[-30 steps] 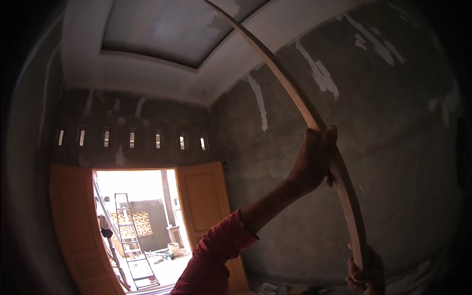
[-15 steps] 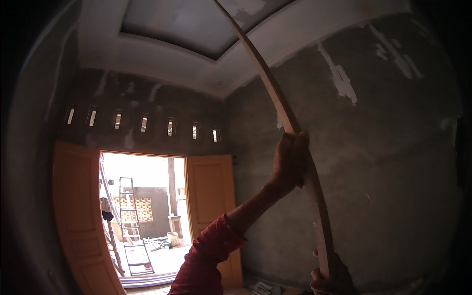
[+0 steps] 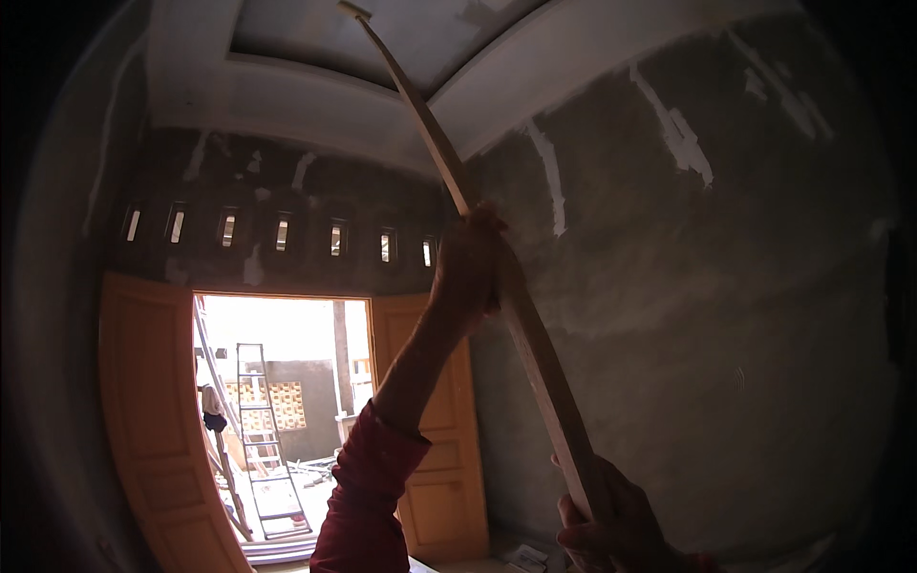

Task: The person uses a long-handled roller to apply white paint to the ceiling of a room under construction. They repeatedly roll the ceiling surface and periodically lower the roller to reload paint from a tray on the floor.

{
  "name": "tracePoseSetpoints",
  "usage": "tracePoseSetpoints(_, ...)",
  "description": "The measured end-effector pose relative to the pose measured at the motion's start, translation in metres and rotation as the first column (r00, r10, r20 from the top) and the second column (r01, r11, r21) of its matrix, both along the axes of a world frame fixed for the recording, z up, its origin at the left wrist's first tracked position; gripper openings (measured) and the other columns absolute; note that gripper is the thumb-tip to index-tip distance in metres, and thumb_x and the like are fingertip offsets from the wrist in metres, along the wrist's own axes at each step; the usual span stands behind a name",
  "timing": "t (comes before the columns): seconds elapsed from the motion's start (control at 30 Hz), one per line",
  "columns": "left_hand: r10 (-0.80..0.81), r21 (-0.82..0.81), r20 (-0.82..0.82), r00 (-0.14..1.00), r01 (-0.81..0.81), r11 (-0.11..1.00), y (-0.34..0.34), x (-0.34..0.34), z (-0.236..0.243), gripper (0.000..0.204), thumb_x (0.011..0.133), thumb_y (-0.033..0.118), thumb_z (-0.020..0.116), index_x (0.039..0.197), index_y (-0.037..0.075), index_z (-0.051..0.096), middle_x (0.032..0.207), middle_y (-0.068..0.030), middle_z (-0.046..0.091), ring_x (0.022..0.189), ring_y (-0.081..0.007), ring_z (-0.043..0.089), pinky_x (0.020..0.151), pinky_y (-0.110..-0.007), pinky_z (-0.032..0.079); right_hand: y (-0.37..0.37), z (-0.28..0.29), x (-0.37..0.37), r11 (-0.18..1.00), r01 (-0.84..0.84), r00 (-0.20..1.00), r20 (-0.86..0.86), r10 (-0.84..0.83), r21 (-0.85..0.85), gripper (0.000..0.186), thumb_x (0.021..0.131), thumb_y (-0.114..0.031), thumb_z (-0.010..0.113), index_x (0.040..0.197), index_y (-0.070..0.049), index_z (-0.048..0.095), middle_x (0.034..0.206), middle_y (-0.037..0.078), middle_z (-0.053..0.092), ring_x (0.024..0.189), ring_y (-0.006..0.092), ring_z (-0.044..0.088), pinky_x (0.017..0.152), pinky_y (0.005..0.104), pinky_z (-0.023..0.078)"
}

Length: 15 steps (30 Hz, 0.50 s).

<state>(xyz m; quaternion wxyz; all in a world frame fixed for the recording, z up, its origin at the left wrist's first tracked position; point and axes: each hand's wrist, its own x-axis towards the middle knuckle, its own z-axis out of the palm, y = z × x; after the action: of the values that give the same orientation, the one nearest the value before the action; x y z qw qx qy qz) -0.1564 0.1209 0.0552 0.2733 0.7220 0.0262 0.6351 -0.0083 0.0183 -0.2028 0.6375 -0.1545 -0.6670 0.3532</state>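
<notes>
A long wooden pole slants up from the lower right toward the ceiling. At its top end sits a small pale crosswise head, which looks like a paint roller, up by the recessed ceiling panel; whether it touches the panel I cannot tell. My left hand, its arm raised in a red sleeve, is closed around the middle of the pole. Lower down, my right hand wraps round the pole near its bottom end.
Orange double doors stand open onto a bright yard with a ladder. A row of narrow vent slots runs above the doorway. The grey wall on the right bears white patches. Some items lie on the floor near it.
Both hands have moved left with the pole, my left hand also slightly upward. The pole's top end has come into view by the ceiling panel. The view has shifted slightly.
</notes>
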Motion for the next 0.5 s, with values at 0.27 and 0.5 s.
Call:
tracePoseSetpoints(0.27, -0.034, 0.029, 0.0, 0.999, 0.034, 0.999, 0.075, -0.054, 0.04, 0.046, 0.099, 0.051, 0.045, 0.108, 0.006, 0.055, 0.076, -0.0019, 0.051, 0.046, -0.0116, 0.05, 0.029, -0.024, 0.028, 0.045, 0.063, -0.041, 0.983, -0.108, 0.987, 0.106, 0.125, -0.149, 0.075, 0.081, 0.002, 0.068, 0.146, -0.004, 0.031, 0.066, 0.003, 0.05, 0.039, 0.0062, 0.04, 0.032, 0.0232, 0.033)
tracePoseSetpoints(0.5, -0.116, 0.044, 0.034, 0.993, 0.115, 0.992, 0.123, -0.079, 0.063, 0.047, 0.101, 0.046, 0.044, 0.105, 0.0, 0.053, 0.058, -0.0048, 0.05, 0.037, -0.0157, 0.045, 0.03, -0.028, 0.032, 0.083, 0.084, -0.061, 0.986, -0.162, 0.982, 0.088, 0.165, -0.047, 0.07, 0.081, 0.004, 0.065, 0.145, -0.001, 0.035, 0.067, 0.001, 0.05, 0.04, 0.0064, 0.043, 0.034, 0.0234, 0.035)
